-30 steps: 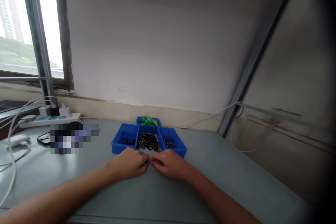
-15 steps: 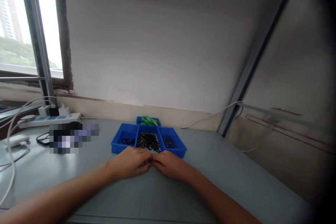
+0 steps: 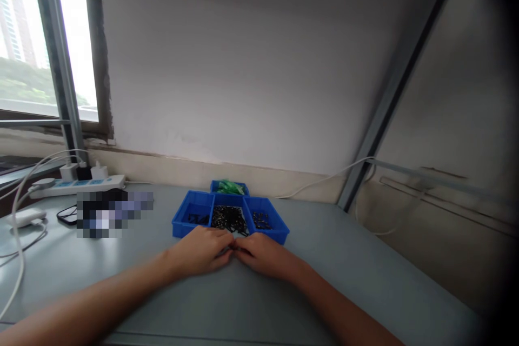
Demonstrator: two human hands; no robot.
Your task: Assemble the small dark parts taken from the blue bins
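The left hand (image 3: 203, 250) and the right hand (image 3: 261, 255) are facing each other above the near part of the grey surface (image 3: 227, 303), their fingertips touching or almost touching. On each, the fingers are curling inward and the thumb is lying close to them, so neither hand is spreading wide. The fingertips are hiding whatever may be between them; I cannot tell whether either hand is pinching a small part, nor whether the hands are resting on the surface.

Just beyond the hands, small dark parts (image 3: 229, 217) are lying in a dense pile between a left blue bin (image 3: 186, 230) and a right blue bin (image 3: 278, 235). A few black pieces (image 3: 198, 219) are sitting in the left bin, and some small, partly shiny pieces (image 3: 261, 220) are sitting in the right one; their exact shapes are too small to tell. Behind the pile, a smaller blue bin (image 3: 214, 186) is holding a crumpled green bag (image 3: 230, 188). Well to the left, a white power strip (image 3: 111, 184) is carrying several plugged-in adapters (image 3: 98, 172) near the wall (image 3: 243, 65).
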